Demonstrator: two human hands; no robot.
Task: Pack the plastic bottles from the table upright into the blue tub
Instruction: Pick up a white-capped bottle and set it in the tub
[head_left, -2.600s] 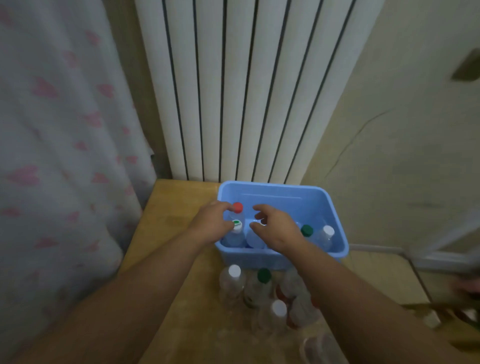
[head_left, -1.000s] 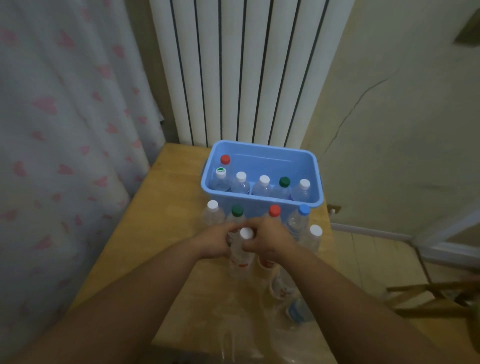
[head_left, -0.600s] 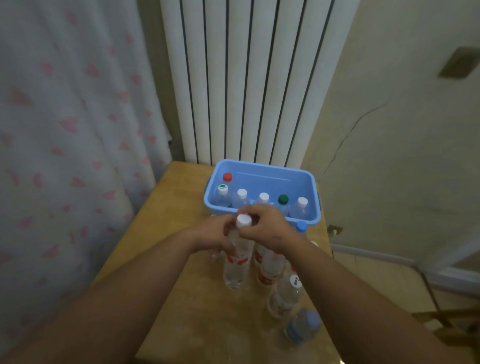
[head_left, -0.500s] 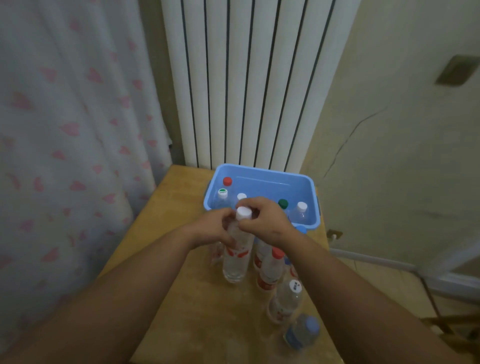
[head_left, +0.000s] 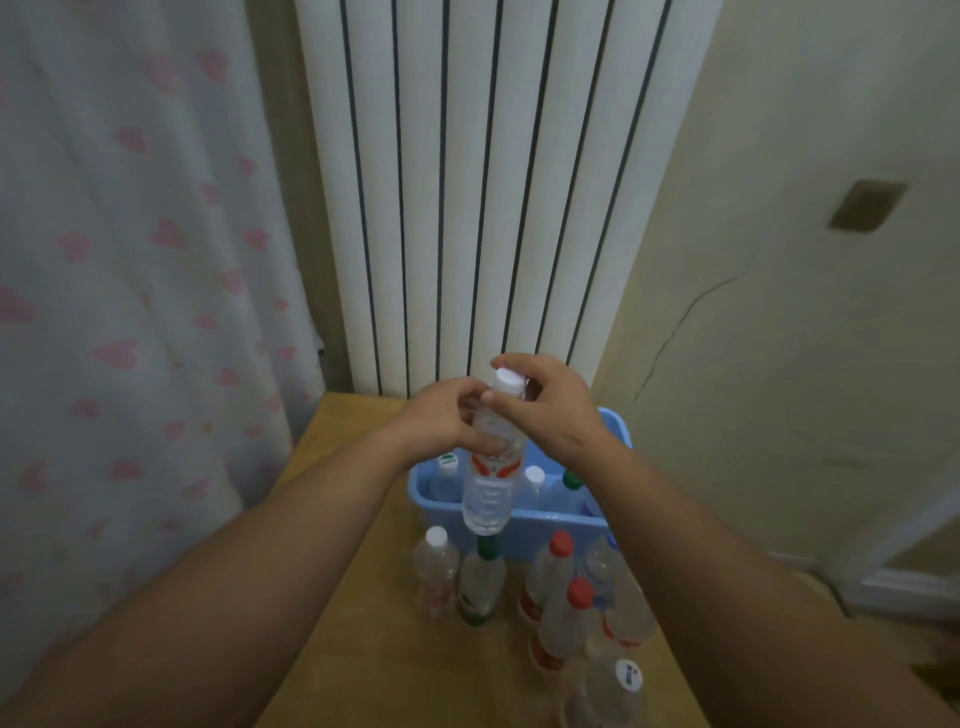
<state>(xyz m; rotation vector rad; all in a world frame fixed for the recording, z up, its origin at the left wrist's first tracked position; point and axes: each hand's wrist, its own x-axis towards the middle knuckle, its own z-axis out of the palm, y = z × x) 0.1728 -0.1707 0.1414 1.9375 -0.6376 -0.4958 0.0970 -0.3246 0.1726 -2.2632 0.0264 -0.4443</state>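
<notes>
Wooden table (head_left: 358, 582), hands lifting bottle (head_left: 488, 493)

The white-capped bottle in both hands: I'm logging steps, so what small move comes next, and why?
Probably carry it forward and lower it upright into the blue tub, behind the near row of bottles. The left hand and right hand grip the white-capped bottle near its neck, clear of the table, its base seen against the tub's near wall.
</notes>
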